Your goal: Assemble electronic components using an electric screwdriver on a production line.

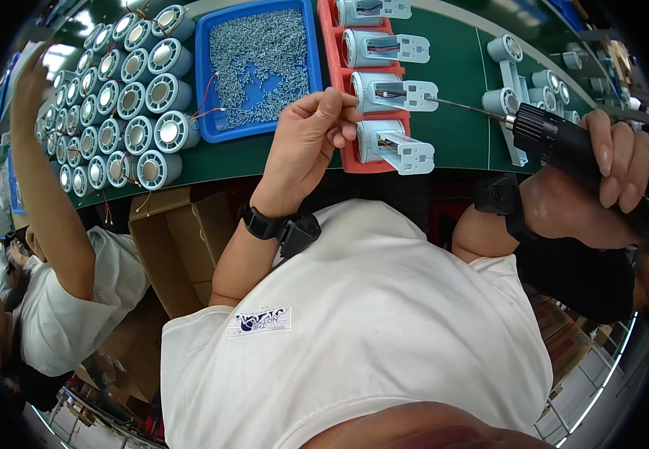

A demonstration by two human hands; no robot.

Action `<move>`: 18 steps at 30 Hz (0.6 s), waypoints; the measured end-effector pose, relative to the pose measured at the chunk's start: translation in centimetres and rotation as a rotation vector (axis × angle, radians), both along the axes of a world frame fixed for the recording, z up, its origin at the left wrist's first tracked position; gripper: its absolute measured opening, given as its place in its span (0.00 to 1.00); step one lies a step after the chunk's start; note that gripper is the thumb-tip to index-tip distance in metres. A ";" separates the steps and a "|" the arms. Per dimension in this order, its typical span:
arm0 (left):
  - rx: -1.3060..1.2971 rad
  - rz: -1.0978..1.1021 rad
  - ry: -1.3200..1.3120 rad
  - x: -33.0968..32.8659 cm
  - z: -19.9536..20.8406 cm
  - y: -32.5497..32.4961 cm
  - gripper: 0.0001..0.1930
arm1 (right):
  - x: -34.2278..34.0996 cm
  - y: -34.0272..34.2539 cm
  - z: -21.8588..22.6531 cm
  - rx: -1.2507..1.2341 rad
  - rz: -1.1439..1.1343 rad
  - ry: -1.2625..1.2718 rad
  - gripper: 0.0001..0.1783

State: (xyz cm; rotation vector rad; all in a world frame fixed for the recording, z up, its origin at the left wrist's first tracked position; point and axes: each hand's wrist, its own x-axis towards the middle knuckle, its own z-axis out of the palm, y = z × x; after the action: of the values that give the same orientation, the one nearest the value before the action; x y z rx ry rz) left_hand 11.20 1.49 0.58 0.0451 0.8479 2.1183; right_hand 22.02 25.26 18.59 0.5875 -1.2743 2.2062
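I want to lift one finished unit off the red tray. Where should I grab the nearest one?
Probably by the round drum end of the nearest pale blue unit, coming from above: its flat bracket end juts over the red tray edge, and a neighbouring unit lies close behind.

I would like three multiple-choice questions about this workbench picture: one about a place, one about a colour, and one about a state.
1. Where do the small screws lie?
A. In the blue tray
B. In the red tray
C. In the cardboard box

2. What colour is the mat on the bench?
A. Yellow
B. Green
C. White

3. What does the right hand do?
A. It lies open and flat
B. It holds a cardboard box
C. It grips the black electric screwdriver

Answers:
1 A: the screws fill the blue tray.
2 B: the mat is dark green.
3 C: its fingers wrap the screwdriver, whose bit points at a grey housing that the left hand touches.
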 end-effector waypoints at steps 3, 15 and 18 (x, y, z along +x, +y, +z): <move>-0.016 -0.009 0.028 0.1 -0.3 0.2 0.16 | 0.0 0.3 -0.1 -0.039 -0.036 -0.049 0.28; -0.055 0.006 -0.105 0.1 0.8 1.4 0.14 | -0.6 2.3 -1.7 0.003 0.139 -0.032 0.29; -0.021 -0.006 -0.114 0.1 0.8 1.4 0.13 | -0.9 2.1 -1.9 -0.001 0.147 -0.036 0.29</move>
State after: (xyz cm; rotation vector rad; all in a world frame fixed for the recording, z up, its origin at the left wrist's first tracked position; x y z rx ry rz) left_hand 11.31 2.90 1.42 -0.0829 0.8011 2.0848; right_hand 21.09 27.33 16.69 0.6630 -1.2845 2.3461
